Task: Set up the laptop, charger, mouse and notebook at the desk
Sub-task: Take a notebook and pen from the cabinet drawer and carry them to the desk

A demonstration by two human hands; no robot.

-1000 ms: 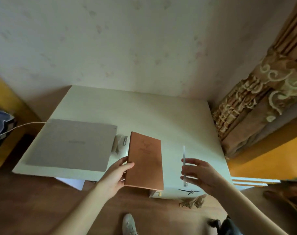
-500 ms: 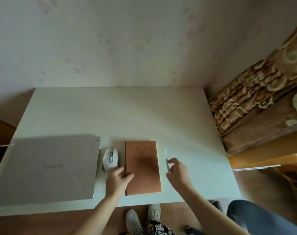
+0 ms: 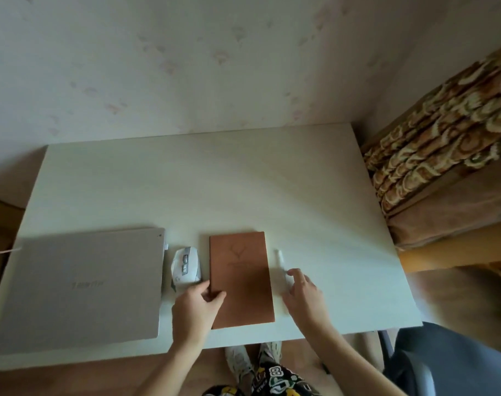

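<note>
On the near half of the pale rectangular desk top, head view, four items in a row. Closed grey laptop flat at 9 o'clock, a thin white cable leaving its left side toward the desk edge; where it ends is out of frame, so charger not confirmed. White multi-button mouse just right of the laptop, between it and the tan leather-look notebook, which lies closed and flat at centre, 6 o'clock. Slim white pen just right of the notebook, pointing to 12. Left hand at 7 o'clock, thumb and fingers lightly pinching the notebook's left edge, knuckles close to the mouse. Right hand at 5 o'clock, fingers loosely spread, over the pen's lower end; contact likely but blurred, cannot tell if gripped. Judgement: placement nearly done; laptop not yet opened. Risks: left hand pulling back could nudge the mouse against the laptop; a careless right-hand release could roll the round pen toward the near edge; the cable could snag when the lid is lifted.
</note>
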